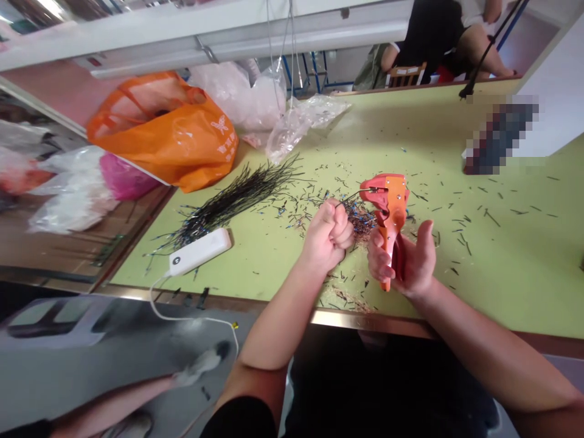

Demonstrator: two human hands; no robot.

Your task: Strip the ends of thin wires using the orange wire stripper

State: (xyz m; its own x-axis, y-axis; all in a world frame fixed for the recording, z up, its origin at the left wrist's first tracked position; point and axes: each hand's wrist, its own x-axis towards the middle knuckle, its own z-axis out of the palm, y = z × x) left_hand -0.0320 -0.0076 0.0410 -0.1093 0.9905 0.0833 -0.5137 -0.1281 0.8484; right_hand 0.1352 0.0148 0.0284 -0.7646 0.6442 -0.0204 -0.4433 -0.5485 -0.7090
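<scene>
My left hand (329, 236) is closed around a thin black wire (350, 198). The wire's free end runs up to the right into the jaws of an orange and red wire stripper (396, 204). That tool stands upright in my right hand (406, 255), its handles between the palm and curled fingers, with the thumb held out. Behind and between both hands lies a heap of short wire scraps (361, 218) with blue bits and copper strands. A bundle of long black wires (232, 198) rests on the table to the left.
A white power bank (201, 251) with a cable lies at the table's left front. Behind it stand an orange bag (168, 134) and clear plastic bags (255, 97). Black clippings litter the green table (515, 267). Across the table sits another person (433, 42); a shelf (228, 30) spans above.
</scene>
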